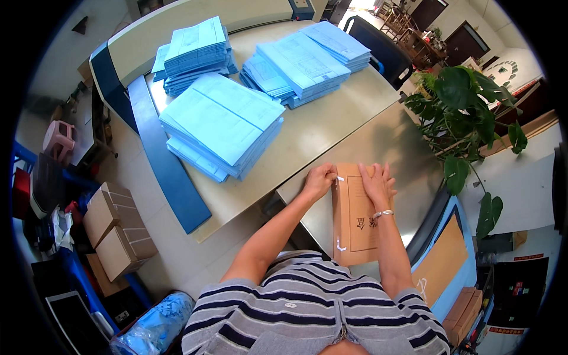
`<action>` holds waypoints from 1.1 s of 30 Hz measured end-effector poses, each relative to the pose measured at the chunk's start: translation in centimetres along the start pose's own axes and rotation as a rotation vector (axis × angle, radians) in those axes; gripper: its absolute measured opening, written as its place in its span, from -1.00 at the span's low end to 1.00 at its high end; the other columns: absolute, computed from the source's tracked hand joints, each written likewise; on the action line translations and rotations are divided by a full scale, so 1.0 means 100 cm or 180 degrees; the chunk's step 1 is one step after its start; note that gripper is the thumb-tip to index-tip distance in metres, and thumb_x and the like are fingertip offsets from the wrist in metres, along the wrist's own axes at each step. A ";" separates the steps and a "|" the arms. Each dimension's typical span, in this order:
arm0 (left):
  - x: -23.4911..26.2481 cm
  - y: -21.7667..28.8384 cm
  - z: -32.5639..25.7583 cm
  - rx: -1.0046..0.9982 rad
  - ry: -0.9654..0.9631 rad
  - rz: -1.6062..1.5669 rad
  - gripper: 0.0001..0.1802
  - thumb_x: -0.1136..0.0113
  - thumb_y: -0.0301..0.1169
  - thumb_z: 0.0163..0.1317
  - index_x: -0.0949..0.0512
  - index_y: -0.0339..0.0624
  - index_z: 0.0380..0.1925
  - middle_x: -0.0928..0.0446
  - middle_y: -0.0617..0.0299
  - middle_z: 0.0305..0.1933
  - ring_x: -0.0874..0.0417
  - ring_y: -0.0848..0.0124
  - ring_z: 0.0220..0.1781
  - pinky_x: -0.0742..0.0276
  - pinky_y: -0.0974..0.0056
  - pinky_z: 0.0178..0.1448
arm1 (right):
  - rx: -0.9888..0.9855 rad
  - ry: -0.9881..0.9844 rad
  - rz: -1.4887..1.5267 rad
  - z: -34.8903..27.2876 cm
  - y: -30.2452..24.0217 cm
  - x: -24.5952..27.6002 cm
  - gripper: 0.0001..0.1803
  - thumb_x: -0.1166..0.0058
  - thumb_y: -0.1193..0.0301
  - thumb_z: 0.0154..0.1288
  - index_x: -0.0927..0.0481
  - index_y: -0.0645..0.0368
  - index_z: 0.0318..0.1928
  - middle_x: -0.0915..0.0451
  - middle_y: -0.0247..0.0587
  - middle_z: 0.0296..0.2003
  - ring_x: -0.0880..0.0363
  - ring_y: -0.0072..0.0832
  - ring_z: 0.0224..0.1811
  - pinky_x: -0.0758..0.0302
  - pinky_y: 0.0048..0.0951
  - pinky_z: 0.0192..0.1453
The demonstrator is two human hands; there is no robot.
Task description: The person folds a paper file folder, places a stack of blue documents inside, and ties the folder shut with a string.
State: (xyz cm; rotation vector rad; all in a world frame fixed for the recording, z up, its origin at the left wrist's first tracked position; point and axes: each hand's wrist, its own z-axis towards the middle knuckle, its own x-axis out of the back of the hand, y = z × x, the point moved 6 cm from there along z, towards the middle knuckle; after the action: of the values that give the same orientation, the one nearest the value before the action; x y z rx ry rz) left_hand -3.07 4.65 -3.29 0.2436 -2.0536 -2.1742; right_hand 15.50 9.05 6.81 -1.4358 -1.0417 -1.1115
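Observation:
A brown cardboard file folder (354, 228) lies flat on the beige desk (331, 127) right in front of me. My left hand (320, 179) grips the folder's far left corner, where a white string fastener shows. My right hand (377, 182) presses flat on the folder's far end, a silver bracelet on its wrist. Beyond the hands, stacks of light blue paper folders (222, 124) cover the desk.
More blue stacks (196, 52) (305, 62) lie further back. A leafy green plant (467, 118) stands to the right. Cardboard boxes (117, 231) sit on the floor at left, a pink stool (58, 137) beyond. Brown folders (441, 260) lie in a blue tray lower right.

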 end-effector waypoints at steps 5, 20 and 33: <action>-0.004 0.012 -0.011 0.0080 -0.0227 -0.0164 -0.94 -0.15 -0.65 0.31 -0.59 -0.32 -0.30 -0.55 0.27 -0.52 -0.58 0.54 -0.40 -0.54 0.37 -0.29 | 0.1667 0.0659 0.0166 0.008 0.002 -0.031 -0.56 0.07 -0.05 0.45 -0.58 -0.01 0.03 -0.48 -0.20 0.26 -0.32 -0.10 0.35 0.11 0.39 0.49; 0.005 0.036 -0.026 -0.1552 -0.0313 0.1136 -0.71 -0.31 -0.54 0.18 -0.55 -0.18 -0.09 -0.60 0.02 -0.29 -0.68 0.04 -0.27 -0.61 0.09 -0.22 | 0.1731 0.0523 0.0428 -0.003 -0.012 -0.028 -0.60 -0.04 -0.01 0.40 -0.60 0.00 0.00 -0.59 -0.32 0.07 -0.39 -0.26 0.31 0.27 0.34 0.55; -0.001 0.041 -0.034 -0.2150 0.0232 0.2224 -0.89 -0.22 -0.52 0.18 -0.52 -0.19 -0.29 -0.51 0.10 -0.45 -0.59 0.10 -0.39 -0.52 0.06 -0.34 | 0.1734 0.0542 0.0534 -0.009 -0.017 -0.024 -0.56 -0.10 -0.04 0.36 -0.57 0.03 -0.01 -0.57 -0.30 0.05 -0.38 -0.25 0.30 0.31 0.35 0.54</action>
State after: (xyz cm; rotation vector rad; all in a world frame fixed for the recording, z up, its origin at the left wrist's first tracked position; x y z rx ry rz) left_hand -2.26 1.12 0.60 -0.4010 -1.0166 -2.1543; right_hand 13.23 8.23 4.91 -0.9544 -0.9848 -0.7370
